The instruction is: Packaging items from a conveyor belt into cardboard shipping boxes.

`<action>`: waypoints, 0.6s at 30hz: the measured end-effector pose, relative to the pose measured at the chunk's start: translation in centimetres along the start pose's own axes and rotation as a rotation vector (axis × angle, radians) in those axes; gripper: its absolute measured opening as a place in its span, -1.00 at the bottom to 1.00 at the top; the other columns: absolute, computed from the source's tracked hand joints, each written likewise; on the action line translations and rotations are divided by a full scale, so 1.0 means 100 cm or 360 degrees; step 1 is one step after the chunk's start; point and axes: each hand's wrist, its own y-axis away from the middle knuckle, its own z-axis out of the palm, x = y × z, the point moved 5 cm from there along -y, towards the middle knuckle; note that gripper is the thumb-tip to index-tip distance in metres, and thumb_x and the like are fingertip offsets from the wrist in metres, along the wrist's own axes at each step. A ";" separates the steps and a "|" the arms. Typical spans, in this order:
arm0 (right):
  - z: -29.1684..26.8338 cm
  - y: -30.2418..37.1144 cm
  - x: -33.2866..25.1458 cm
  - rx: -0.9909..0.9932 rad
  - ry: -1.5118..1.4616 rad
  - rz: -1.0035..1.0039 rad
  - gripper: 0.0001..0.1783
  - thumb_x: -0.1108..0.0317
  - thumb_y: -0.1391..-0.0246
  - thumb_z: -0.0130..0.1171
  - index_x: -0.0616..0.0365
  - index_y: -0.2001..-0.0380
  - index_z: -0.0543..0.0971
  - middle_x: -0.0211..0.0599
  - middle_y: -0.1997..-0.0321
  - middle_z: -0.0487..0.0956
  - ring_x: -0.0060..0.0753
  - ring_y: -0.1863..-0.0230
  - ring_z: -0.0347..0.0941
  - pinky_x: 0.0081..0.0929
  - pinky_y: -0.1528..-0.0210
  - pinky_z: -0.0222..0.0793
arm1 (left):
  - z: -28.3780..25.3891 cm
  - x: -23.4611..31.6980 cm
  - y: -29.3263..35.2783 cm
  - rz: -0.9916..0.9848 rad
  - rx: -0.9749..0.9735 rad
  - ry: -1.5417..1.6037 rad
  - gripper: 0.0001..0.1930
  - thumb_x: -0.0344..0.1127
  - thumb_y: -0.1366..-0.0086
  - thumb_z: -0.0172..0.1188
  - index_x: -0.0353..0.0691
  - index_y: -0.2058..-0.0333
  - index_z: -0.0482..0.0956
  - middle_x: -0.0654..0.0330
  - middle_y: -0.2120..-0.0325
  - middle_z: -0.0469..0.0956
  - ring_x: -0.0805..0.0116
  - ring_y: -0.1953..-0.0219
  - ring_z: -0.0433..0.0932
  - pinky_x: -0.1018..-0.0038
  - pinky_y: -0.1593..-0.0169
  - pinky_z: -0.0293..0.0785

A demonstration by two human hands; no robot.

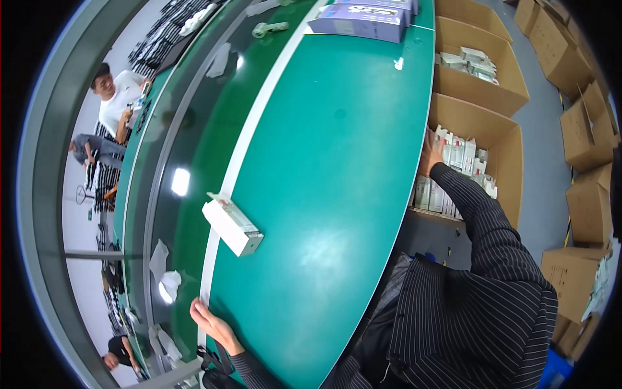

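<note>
My left hand (216, 324) hovers over the white strip along the green table (311, 168), its fingers stretched out and nothing in it. Further along the strip a small white box (232, 225) lies on its side, with a flap open at its far end. On my right, my right hand (431, 153) reaches into an open cardboard carton (508, 149) beside the table. Its fingers are spread against the upright small white boxes (457, 154) packed there. Part of that hand is hidden among the boxes and by the carton's edge.
Purple boxes (356, 24) stand at the table's far end. Behind my carton is another carton (512, 84) with white boxes inside. More cartons (586, 123) line the floor at right. Clear plastic bags (165, 272) lie left of the strip. People (120, 97) sit across the line.
</note>
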 end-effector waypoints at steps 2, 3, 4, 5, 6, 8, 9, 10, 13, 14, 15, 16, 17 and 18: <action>-0.052 0.006 -0.008 -0.0119 -0.0247 0.0045 0.03 -0.35 0.00 0.25 -0.35 -0.51 0.22 0.03 -0.67 -0.21 0.39 -0.62 -0.38 0.65 -0.40 -0.31 | -0.003 -0.012 -0.001 0.0017 -0.0028 0.0111 -0.52 -0.04 -0.62 -0.13 -0.40 -0.14 0.45 -0.06 -0.06 0.52 0.14 -0.13 0.49 0.31 -0.29 0.35; 0.009 -0.014 0.021 -0.0093 -0.0234 -0.0032 0.03 -0.35 0.00 0.25 -0.35 -0.51 0.22 0.03 -0.67 -0.21 0.39 -0.62 -0.38 0.65 -0.40 -0.31 | 0.001 -0.017 -0.001 0.0036 -0.0042 0.0158 -0.52 -0.03 -0.61 -0.10 -0.39 -0.13 0.47 -0.03 -0.07 0.53 0.17 -0.13 0.49 0.31 -0.27 0.35; 0.008 -0.010 0.111 0.0440 0.0740 0.0520 -0.04 -0.24 -0.05 0.25 -0.11 -0.47 0.30 0.09 -0.59 0.07 0.22 -0.58 -0.04 0.25 -0.47 -0.01 | 0.045 -0.016 -0.010 0.0053 -0.0131 0.0363 -0.52 -0.03 -0.60 -0.08 -0.38 -0.12 0.48 0.00 -0.07 0.54 0.20 -0.14 0.49 0.31 -0.25 0.36; -0.070 -0.006 0.046 -0.0212 -0.0270 0.0632 -0.24 0.03 -0.15 0.23 0.15 -0.35 0.38 0.07 -0.36 0.44 0.00 -0.38 0.38 -0.12 -0.34 0.32 | 0.008 -0.015 -0.003 0.0034 -0.0018 0.0161 -0.54 -0.05 -0.59 -0.05 -0.38 -0.11 0.50 0.00 -0.06 0.54 0.20 -0.13 0.49 0.32 -0.25 0.36; -0.099 0.013 -0.012 0.1121 -0.0765 -0.0038 -0.46 0.30 -0.19 0.19 0.20 -0.23 0.46 -0.04 -0.12 0.63 -0.12 -0.12 0.59 -0.21 -0.16 0.48 | -0.017 -0.012 0.007 -0.0007 0.0072 -0.0045 -0.57 -0.07 -0.59 -0.02 -0.37 -0.09 0.51 0.01 -0.05 0.54 0.20 -0.13 0.49 0.32 -0.25 0.36; -0.128 0.011 0.083 0.1101 -0.1552 0.0306 -0.56 0.41 -0.23 0.21 0.22 -0.17 0.52 -0.14 -0.05 0.66 -0.30 -0.04 0.60 -0.35 -0.13 0.49 | 0.007 0.005 0.004 0.0165 0.0036 0.0103 -0.62 -0.13 -0.57 0.01 -0.36 -0.06 0.53 0.01 0.00 0.55 0.20 -0.08 0.51 0.35 -0.23 0.36; -0.156 0.010 0.082 0.1192 -0.1531 0.0262 -0.61 0.37 -0.32 0.18 0.25 -0.17 0.51 -0.21 -0.01 0.65 -0.39 -0.04 0.59 -0.40 -0.11 0.50 | 0.001 0.005 0.005 0.0216 0.0062 0.0029 -0.64 -0.15 -0.56 0.02 -0.35 -0.04 0.54 0.02 0.02 0.55 0.20 -0.05 0.51 0.36 -0.20 0.38; -0.192 0.013 0.076 0.1282 -0.1784 0.0111 -0.65 0.37 -0.35 0.16 0.24 -0.14 0.52 -0.25 0.03 0.65 -0.42 -0.02 0.59 -0.40 -0.09 0.51 | -0.003 0.007 0.006 0.0273 0.0074 -0.0033 -0.67 -0.16 -0.55 0.03 -0.34 -0.02 0.54 0.03 0.05 0.55 0.21 -0.02 0.52 0.36 -0.17 0.39; -0.295 0.023 0.051 0.1304 -0.2157 -0.0358 -0.74 0.45 -0.39 0.07 0.24 -0.08 0.55 -0.26 0.11 0.62 -0.46 0.06 0.57 -0.40 -0.03 0.52 | -0.004 0.012 0.006 0.0336 0.0079 0.0038 -0.70 -0.19 -0.51 0.08 -0.33 0.04 0.54 0.01 0.07 0.54 0.17 0.01 0.53 0.34 -0.10 0.45; -0.331 0.030 0.017 0.1289 -0.2170 -0.0443 -0.74 0.45 -0.39 0.07 0.24 -0.08 0.55 -0.26 0.11 0.62 -0.46 0.06 0.57 -0.40 -0.03 0.52 | -0.003 0.013 0.007 0.0360 0.0073 0.0057 -0.71 -0.20 -0.49 0.10 -0.33 0.05 0.54 0.00 0.06 0.53 0.14 0.01 0.54 0.33 -0.09 0.46; -0.372 0.054 -0.041 0.1146 -0.1878 -0.0728 -0.72 0.46 -0.33 0.12 0.25 -0.07 0.55 -0.24 0.12 0.62 -0.42 0.08 0.57 -0.37 -0.02 0.52 | -0.003 0.011 0.009 0.0368 0.0088 0.0052 -0.72 -0.21 -0.48 0.11 -0.33 0.06 0.54 -0.02 0.06 0.53 0.10 0.01 0.54 0.31 -0.10 0.46; -0.401 0.080 -0.099 0.1013 -0.1570 -0.0993 -0.70 0.46 -0.28 0.17 0.25 -0.06 0.55 -0.21 0.14 0.63 -0.38 0.11 0.57 -0.35 -0.01 0.53 | -0.002 0.009 0.011 0.0380 0.0103 0.0046 -0.72 -0.21 -0.46 0.12 -0.33 0.06 0.54 -0.03 0.05 0.52 0.06 0.01 0.54 0.29 -0.11 0.46; -0.424 0.102 -0.152 0.0942 -0.1385 -0.1329 -0.63 0.42 -0.19 0.24 0.24 -0.07 0.55 -0.15 0.05 0.61 -0.26 0.04 0.57 -0.29 -0.06 0.51 | -0.001 0.012 0.013 0.0408 0.0107 0.0051 -0.72 -0.20 -0.46 0.13 -0.33 0.07 0.54 -0.04 0.04 0.51 0.04 0.01 0.54 0.27 -0.11 0.46; -0.441 0.124 -0.202 0.0868 -0.1184 -0.1657 -0.55 0.39 -0.11 0.31 0.23 -0.08 0.56 -0.08 -0.03 0.60 -0.14 -0.03 0.56 -0.22 -0.11 0.49 | -0.001 0.014 0.013 0.0435 0.0111 0.0051 -0.72 -0.20 -0.45 0.14 -0.32 0.07 0.54 -0.04 0.04 0.51 0.01 0.00 0.54 0.25 -0.11 0.46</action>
